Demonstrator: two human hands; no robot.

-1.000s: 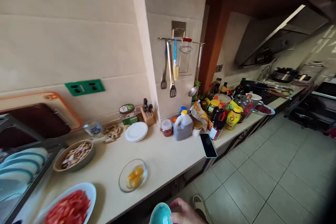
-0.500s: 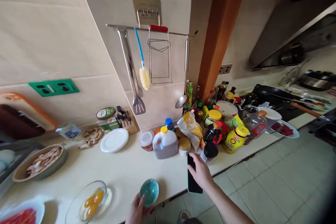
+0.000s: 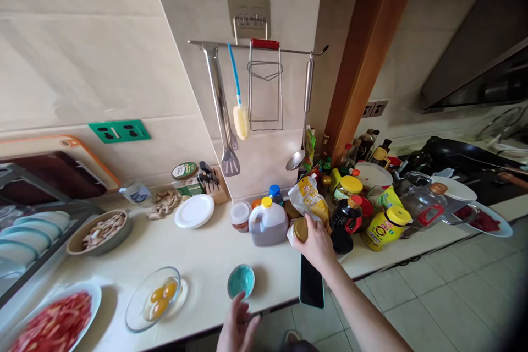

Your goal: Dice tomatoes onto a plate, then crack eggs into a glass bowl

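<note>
My right hand (image 3: 317, 245) is wrapped round a small jar with a gold lid (image 3: 301, 229), among the bottles at the counter's front. Below that hand lies a black phone (image 3: 312, 283) with a light green edge, reaching over the counter's edge. My left hand (image 3: 239, 324) is open, fingers apart, just in front of a small turquoise bowl (image 3: 241, 281). The bowl stands on the counter, its inside showing. Left of it, a glass bowl (image 3: 132, 319) holds several egg yolks (image 3: 160, 298). A plastic jug with a yellow cap (image 3: 268, 224) stands beside the jar.
On the left are a plate of sliced red food (image 3: 58, 319), a bowl of cut pieces (image 3: 99, 234) and a dish rack (image 3: 49, 253). White plates (image 3: 194, 211) lie behind. To the right stand a yellow bottle (image 3: 385, 228) and a dark bottle (image 3: 345, 213). Utensils hang above.
My right hand has moved from over the phone up to the gold-lidded jar and taken hold of it. My left hand has let go of the turquoise bowl. The view has shifted left.
</note>
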